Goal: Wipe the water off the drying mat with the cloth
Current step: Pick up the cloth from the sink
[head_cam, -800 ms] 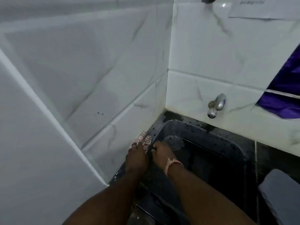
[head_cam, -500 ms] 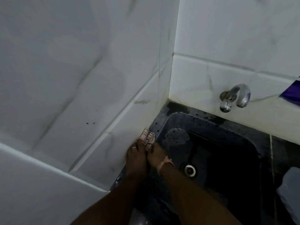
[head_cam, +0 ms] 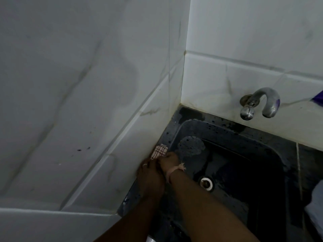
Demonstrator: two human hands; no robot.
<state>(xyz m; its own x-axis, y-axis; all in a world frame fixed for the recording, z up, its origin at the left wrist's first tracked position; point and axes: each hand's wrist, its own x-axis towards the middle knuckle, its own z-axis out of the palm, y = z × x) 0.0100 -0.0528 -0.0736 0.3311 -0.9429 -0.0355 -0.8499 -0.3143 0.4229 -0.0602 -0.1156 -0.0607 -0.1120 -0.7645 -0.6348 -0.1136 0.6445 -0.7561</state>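
Note:
A pink-and-white checked cloth (head_cam: 160,151) is bunched at the left rim of a dark wet sink (head_cam: 176,123), against the tiled wall. My left hand (head_cam: 150,173) and my right hand (head_cam: 168,160) are pressed close together, and both grip the near end of the cloth. Only the cloth's far end sticks out past my fingers. A pale grey thing (head_cam: 316,206) shows at the right edge, cut off by the frame. I cannot tell whether it is the drying mat.
White marbled tile walls meet in a corner just behind the sink. A chrome tap (head_cam: 258,102) juts from the back wall. Inside the basin lie a round perforated disc (head_cam: 191,148) and the drain (head_cam: 206,183). Water drops speckle the rim.
The view has tilted down and to the left, bringing the drain into sight. Both hands stay at the sink's left rim and have closed tighter together on the cloth.

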